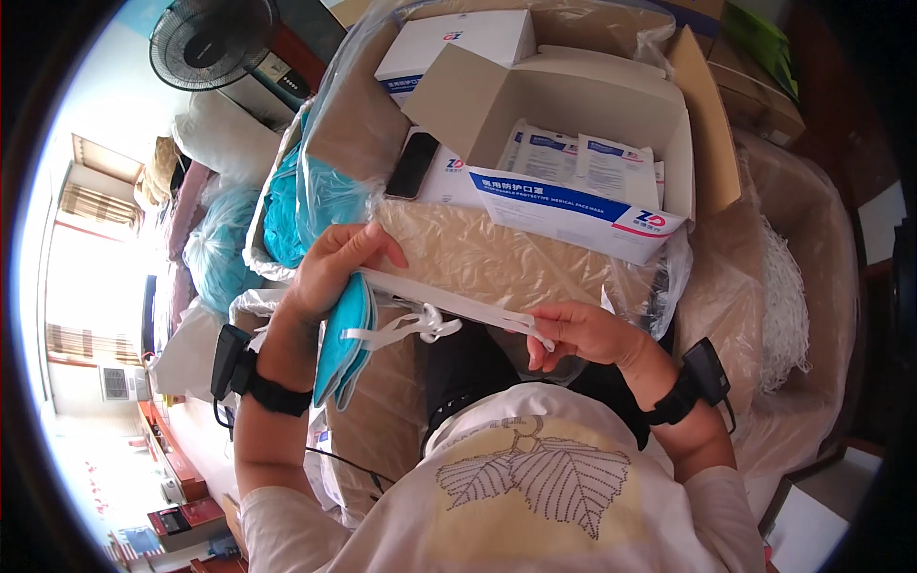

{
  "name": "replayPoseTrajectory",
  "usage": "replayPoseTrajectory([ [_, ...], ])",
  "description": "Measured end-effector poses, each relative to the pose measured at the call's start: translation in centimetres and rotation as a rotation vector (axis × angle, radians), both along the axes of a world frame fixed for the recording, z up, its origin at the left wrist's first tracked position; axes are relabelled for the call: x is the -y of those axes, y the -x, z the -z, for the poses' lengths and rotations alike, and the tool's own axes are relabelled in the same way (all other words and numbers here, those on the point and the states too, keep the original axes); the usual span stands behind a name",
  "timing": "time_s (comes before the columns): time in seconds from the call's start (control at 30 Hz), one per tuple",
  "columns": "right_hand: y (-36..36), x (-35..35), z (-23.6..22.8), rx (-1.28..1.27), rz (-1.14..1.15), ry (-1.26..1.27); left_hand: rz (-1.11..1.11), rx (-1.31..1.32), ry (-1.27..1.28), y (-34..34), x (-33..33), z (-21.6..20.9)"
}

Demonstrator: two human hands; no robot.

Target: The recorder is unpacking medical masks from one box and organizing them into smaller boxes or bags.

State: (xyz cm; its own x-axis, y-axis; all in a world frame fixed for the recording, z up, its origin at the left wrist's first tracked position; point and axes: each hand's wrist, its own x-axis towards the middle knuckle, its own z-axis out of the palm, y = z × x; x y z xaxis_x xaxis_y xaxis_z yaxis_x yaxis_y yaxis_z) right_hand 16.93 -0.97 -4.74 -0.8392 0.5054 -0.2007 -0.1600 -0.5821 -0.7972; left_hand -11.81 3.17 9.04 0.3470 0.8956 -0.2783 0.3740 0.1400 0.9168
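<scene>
My left hand [332,269] is closed on a few blue folded face masks [344,334], which hang down below its fingers. White elastic straps [449,298] stretch from the masks across to my right hand [585,334], where thumb and fingers pinch their ends. One loop of strap curls loosely beside the masks. Beyond my hands stands an open white and blue carton [573,207], with several flat white packets [616,167] inside it.
A dark phone [414,164] lies on a white box left of the open carton. Another closed white box [457,43] sits behind. Plastic-lined cardboard surrounds the work area; bags of blue masks [285,215] stand at left, a bundle of white straps [783,306] at right.
</scene>
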Motion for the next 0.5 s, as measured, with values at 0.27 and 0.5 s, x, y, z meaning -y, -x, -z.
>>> replayPoseTrajectory([
  [0.27,-0.2,-0.9,0.9,0.543,0.087,-0.959,0.197,-0.291,-0.07,-0.1,0.9,0.6],
  [0.5,4.9,-0.3,2.6,0.26,0.128,-0.54,0.071,0.111,-0.149,-0.6,0.8,-0.2],
])
